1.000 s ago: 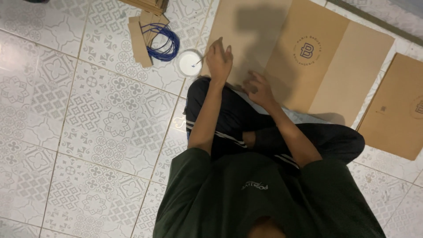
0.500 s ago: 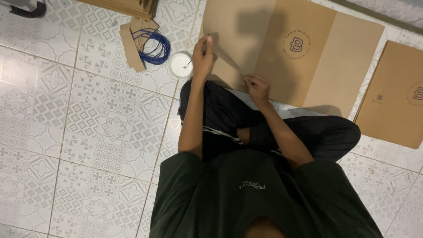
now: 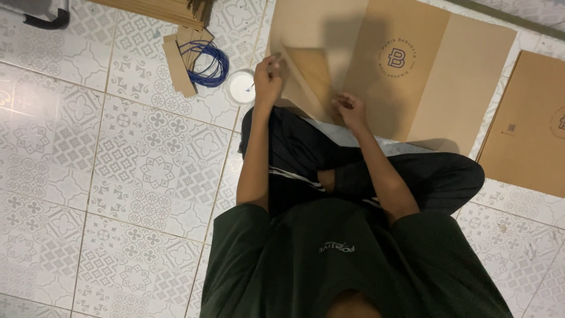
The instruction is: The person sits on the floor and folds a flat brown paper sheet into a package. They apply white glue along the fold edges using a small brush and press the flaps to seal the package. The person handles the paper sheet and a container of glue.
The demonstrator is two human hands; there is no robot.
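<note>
Two hands on the brown paper sheet (image 3: 376, 70), which lies on the tiled floor (image 3: 118, 176) in front of the crossed legs. Since a second ago the left hand (image 3: 268, 79) has lifted the sheet's near corner; a flap now stands folded up between the fingers. Left fingers pinch that flap edge. Right hand (image 3: 351, 111) fingers curl closed on the fold's lower end. White round lid (image 3: 241, 86) and blue wire coil (image 3: 207, 63) sit just left of the left fingers.
</note>
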